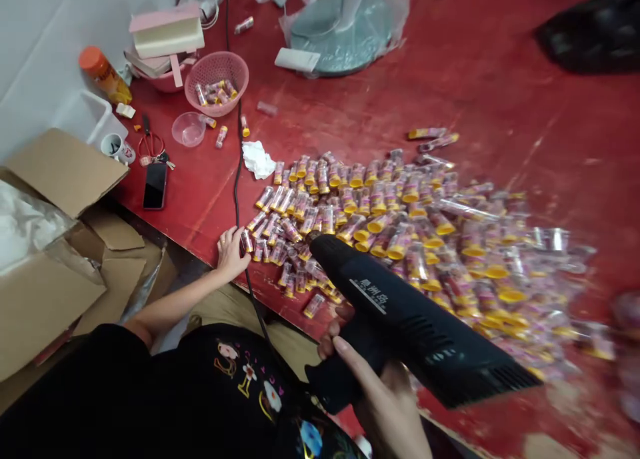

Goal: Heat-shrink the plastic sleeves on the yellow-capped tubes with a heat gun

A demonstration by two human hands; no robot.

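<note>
My right hand is wrapped round the handle of a black heat gun, whose nozzle points up and left over the wrapped tubes. At the table's front edge, my left hand has its fingers at a small wrapped tube beside the black cord; whether it grips the tube is unclear. A large pile of small clear-wrapped tubes with yellow ends spreads over the red table, some in rows near my left hand, others heaped loosely to the right.
A pink basket holds several tubes. Near it are a clear bowl, a crumpled tissue, scissors and a phone. Cardboard boxes stand at left. A black cord crosses the table. A round stand base sits behind.
</note>
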